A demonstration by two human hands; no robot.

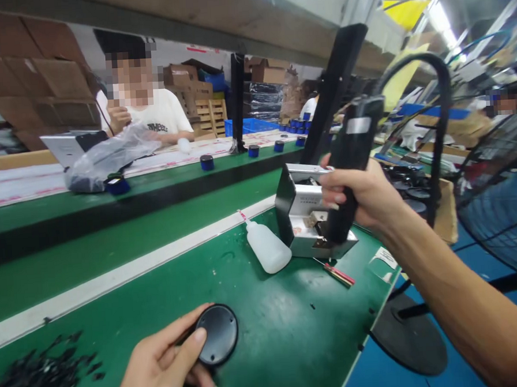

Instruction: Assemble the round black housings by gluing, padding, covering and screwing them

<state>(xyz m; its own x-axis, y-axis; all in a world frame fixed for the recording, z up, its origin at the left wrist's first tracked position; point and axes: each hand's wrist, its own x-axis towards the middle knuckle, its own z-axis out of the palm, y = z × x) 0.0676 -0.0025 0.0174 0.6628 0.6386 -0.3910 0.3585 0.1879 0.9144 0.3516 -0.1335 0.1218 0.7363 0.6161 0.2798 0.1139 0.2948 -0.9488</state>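
My left hand grips a round black disc-shaped part at its left edge, holding it flat on the green bench near the front. My right hand is wrapped round a black handheld power tool with a thick black cable arching off its top. The tool's lower end rests in a grey metal stand at the bench's right end.
A white squeeze bottle lies left of the stand, a red-handled tool in front. Black scraps pile at front left. Blue caps ride the conveyor; a person sits opposite. A fan stands right.
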